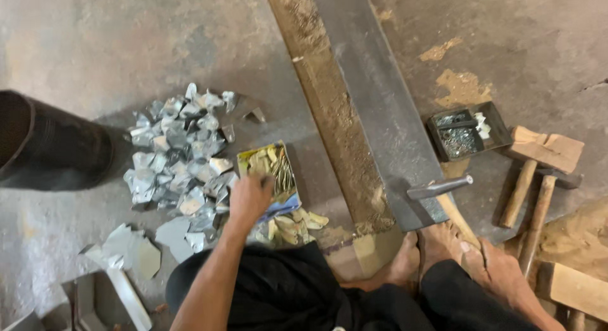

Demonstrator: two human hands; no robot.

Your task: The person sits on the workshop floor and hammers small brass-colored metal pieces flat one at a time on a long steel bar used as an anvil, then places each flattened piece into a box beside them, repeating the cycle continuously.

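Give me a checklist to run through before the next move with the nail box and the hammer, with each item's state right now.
1. Left hand in the small open yellow box of nails: ok.
2. Nail pinched in its fingers: cannot tell.
3. Right hand gripping the wooden-handled steel hammer: ok.
4. Hammer head resting on the long grey metal plate: ok.
5. Feet beside the plate's near end, close under the hammer: not ok.

A small open box (273,169) lies on the floor (95,46) just right of a heap of grey metal scraps (180,153). It is rectangular, printed yellow and green with a blue edge, and holds thin nails. A dark open tray-like box (467,132) sits further right, filled with small metal bits.
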